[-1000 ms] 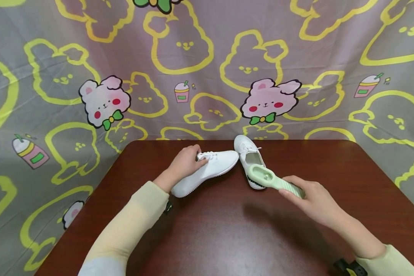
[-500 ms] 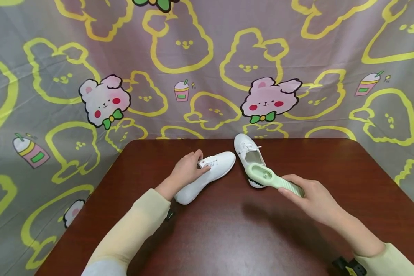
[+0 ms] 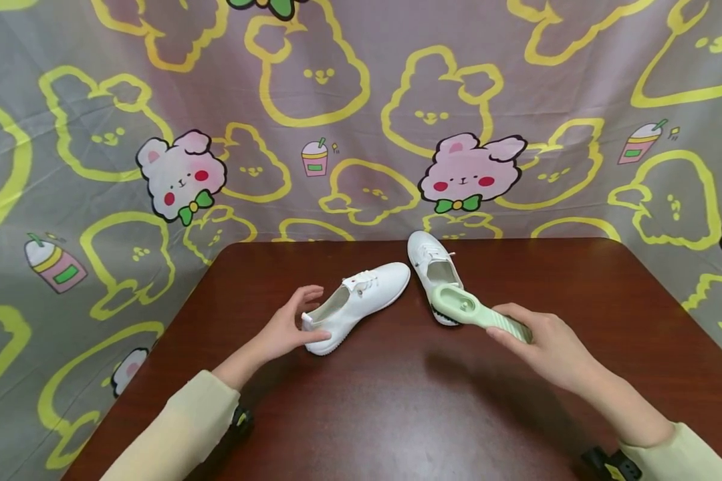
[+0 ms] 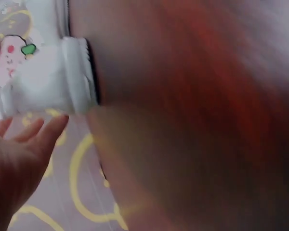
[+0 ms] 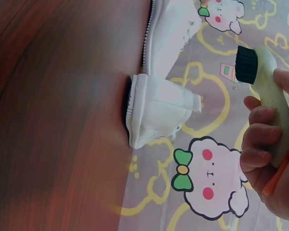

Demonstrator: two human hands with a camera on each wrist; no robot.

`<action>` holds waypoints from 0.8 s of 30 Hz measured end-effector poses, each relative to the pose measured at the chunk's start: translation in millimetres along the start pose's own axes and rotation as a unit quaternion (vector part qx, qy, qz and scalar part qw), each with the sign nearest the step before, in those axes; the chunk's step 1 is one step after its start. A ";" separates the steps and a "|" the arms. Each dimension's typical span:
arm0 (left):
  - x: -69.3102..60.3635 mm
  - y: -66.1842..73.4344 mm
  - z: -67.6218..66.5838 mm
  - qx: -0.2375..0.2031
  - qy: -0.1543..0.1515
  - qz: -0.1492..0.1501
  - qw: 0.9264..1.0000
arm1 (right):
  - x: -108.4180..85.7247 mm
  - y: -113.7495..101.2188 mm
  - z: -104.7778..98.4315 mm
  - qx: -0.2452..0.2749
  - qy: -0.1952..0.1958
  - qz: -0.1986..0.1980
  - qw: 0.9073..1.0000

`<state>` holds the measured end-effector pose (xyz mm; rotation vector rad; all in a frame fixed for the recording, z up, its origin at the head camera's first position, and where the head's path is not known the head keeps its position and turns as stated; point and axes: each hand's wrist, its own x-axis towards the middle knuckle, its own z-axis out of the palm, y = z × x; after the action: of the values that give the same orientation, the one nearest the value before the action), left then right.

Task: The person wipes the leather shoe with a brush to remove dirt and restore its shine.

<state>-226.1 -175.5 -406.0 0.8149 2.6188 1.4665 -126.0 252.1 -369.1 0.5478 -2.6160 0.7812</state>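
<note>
Two white lace-up shoes lie on the table in the head view. My left hand [image 3: 277, 333] is at the heel of the left shoe [image 3: 376, 294], thumb on the near side and fingers spread on the far side; whether they touch it I cannot tell. In the left wrist view the fingertips sit close to the white shoe [image 4: 43, 84]. My right hand [image 3: 550, 347] grips the handle of a pale green scrub brush [image 3: 466, 312], raised above the table. Its black bristles [image 5: 246, 65] show in the right wrist view. From the head, the brush partly hides the heel of the right shoe [image 3: 426, 257].
The dark reddish-brown table [image 3: 397, 407] meets a curtain [image 3: 361, 80] with yellow bear outlines and pink rabbits along its back edge. Both shoes lie towards that back edge, the right one nearer to it.
My left hand has let go of the left shoe's lace area and moved back to its heel. The left shoe has turned slightly and sits apart from the right one. My right hand has hardly moved.
</note>
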 end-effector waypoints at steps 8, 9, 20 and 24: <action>-9.2 -13.6 -7.0 -0.010 -0.072 0.007 0.997 | -0.9 0.3 3.5 0.001 -0.008 0.005 1.000; -9.1 -12.7 -6.7 -0.002 -0.074 0.005 0.997 | -1.0 0.2 3.5 0.001 -0.009 0.006 1.000; -9.7 -6.3 8.1 0.172 0.020 0.033 0.984 | 0.7 -4.4 1.9 0.007 -0.014 0.003 1.000; -10.0 -1.2 20.8 0.173 0.056 0.019 0.983 | 0.8 -3.8 2.6 0.004 -0.013 0.003 1.000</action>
<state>-212.3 -164.2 -420.7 0.8312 3.0113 1.1062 -125.5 247.4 -369.1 0.5548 -2.6407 0.7917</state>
